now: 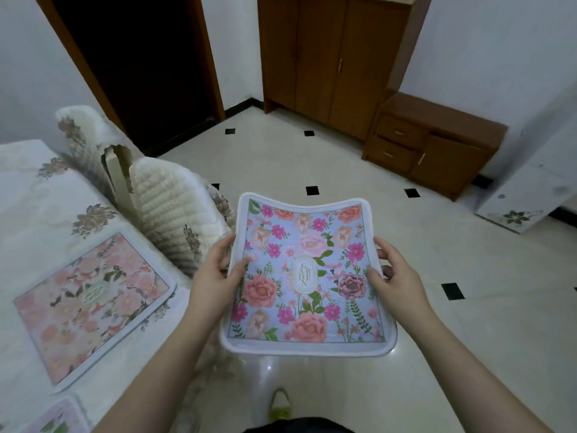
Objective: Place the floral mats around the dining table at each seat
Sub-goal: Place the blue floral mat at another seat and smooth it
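Observation:
I hold a blue floral mat (307, 276) with a white border in the air above the floor, to the right of the table. My left hand (215, 273) grips its left edge, thumb on top. My right hand (395, 276) grips its right edge the same way. The mat sags slightly between them. A pink floral mat (90, 304) lies flat on the dining table (34, 207), which wears a white cloth with flower motifs. The corner of another mat (56, 417) shows at the bottom left edge.
Two chairs with cream padded covers (168, 210) stand against the table's right side. A wooden wardrobe (331, 57) and a low drawer cabinet (431, 145) line the far wall. A dark doorway (140, 64) opens at back left. My foot (279, 404) stands on tiled floor.

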Motion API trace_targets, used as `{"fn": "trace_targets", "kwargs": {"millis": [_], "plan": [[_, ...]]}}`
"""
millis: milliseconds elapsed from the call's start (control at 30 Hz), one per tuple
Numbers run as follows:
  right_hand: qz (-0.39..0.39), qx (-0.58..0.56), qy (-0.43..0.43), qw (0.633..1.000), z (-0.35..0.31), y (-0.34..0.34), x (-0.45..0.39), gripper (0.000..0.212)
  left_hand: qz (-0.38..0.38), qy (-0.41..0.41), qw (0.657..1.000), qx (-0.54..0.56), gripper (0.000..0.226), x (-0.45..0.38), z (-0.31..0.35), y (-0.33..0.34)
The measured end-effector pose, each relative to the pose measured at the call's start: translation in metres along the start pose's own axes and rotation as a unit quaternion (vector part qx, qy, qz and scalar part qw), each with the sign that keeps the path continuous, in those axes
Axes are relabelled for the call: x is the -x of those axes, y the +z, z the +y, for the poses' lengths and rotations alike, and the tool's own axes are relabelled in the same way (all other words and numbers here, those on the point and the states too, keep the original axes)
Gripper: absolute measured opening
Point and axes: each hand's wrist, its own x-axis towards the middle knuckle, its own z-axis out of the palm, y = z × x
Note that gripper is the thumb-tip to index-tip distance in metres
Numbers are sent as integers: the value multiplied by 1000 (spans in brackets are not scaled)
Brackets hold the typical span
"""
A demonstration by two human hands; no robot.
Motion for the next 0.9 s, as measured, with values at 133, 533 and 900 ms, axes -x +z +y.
{"fn": "trace_targets", "kwargs": {"millis": [133, 533, 900], "plan": [[1, 7, -1, 1000, -17, 18, -41, 50, 1, 6, 1000, -5, 49, -47, 3, -12], [-18, 7, -2, 1000, -24, 37, -170, 50, 10, -9, 1000, -24, 50, -163, 12, 7], [-87, -2, -37, 995, -24, 21, -352, 51, 76, -51, 995, -30, 51, -285, 56, 62]]}}
